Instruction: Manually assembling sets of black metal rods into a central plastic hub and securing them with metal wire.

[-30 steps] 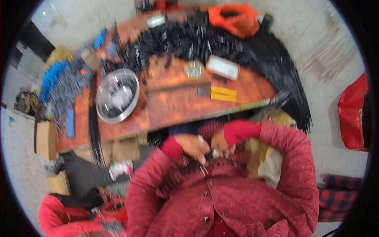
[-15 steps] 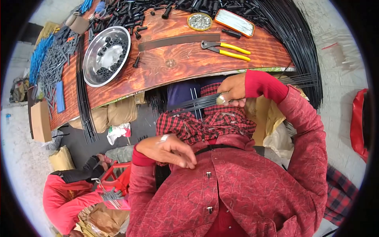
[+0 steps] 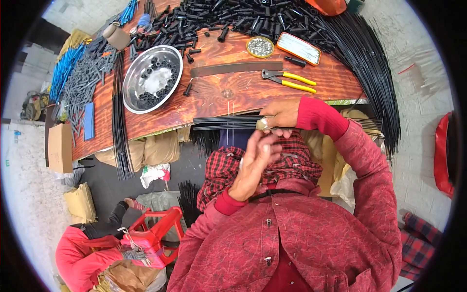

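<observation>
My right hand is closed round a bundle of thin black rods, which lies crosswise over my lap by the table's edge. A pale covering sits on its thumb. Two thin white sticks stand across the bundle, left of that hand. My left hand is raised just below the right one, palm up, its fingers apart and somewhat blurred. I see nothing held in it. A checked red and black cloth covers my lap.
On the wooden table are a metal bowl of black tubes, yellow-handled pliers, a round dish of small metal parts and a tray of white sticks. Long black rods hang off the right. A person in red works lower left.
My left hand has moved up and right from my jacket front to beside the right hand. The rod bundle now lies more level and closer to the table edge.
</observation>
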### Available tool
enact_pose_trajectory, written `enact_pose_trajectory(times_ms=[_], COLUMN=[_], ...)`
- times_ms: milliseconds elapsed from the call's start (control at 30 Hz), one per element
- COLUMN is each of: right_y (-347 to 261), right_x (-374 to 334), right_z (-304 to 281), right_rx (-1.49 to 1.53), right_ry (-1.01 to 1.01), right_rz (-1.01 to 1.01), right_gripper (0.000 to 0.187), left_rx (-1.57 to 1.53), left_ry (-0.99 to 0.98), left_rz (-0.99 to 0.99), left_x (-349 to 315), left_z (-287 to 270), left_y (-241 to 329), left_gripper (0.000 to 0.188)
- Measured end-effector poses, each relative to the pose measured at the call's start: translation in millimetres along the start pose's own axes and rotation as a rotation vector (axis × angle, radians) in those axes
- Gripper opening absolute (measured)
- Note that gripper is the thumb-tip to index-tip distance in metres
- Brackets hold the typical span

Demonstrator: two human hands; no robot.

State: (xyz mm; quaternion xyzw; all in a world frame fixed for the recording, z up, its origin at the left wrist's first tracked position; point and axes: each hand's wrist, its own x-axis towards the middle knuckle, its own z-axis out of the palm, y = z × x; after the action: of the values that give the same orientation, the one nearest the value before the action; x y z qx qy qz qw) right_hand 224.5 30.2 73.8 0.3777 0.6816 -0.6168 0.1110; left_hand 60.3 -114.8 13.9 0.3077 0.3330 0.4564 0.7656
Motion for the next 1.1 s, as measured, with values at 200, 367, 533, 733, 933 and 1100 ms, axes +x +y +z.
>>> enact_pose_trajectory(times_ms=[200,367,533,733,933,1100], right_y=[-14,-35,-42,-55,-64,-46], right_x=[6,4,9,19,21,23], right_z=[12,15,21,19,18,15], right_rx=[0.015,0.012,0.043,0.078,0.099,0.028], right_ry=[0.063,0.091,0.166,0.218,0.295,0.314], right_rz=[-0.055,-0.137,-0.185,-0.3,-0.377,-0.361], right_gripper=[0.035,0.034,0.034,0.031,0.031,0.031], left_rx=[-0.266,-0.3,-0.256,-0.043,0.021,0.051], left_ry=[0.217,0.248,0.233,0.291,0.255,0.239], left_rz=[0.26,0.361,0.447,0.53,0.552,0.565], left_x=[22,35,40,42,50,55], left_z=[-2,-7,-9,-12,-18,-36], left_y=[20,34,54,85,109,129], left_gripper=[0.045,0.048,0.047,0.04,0.041,0.039])
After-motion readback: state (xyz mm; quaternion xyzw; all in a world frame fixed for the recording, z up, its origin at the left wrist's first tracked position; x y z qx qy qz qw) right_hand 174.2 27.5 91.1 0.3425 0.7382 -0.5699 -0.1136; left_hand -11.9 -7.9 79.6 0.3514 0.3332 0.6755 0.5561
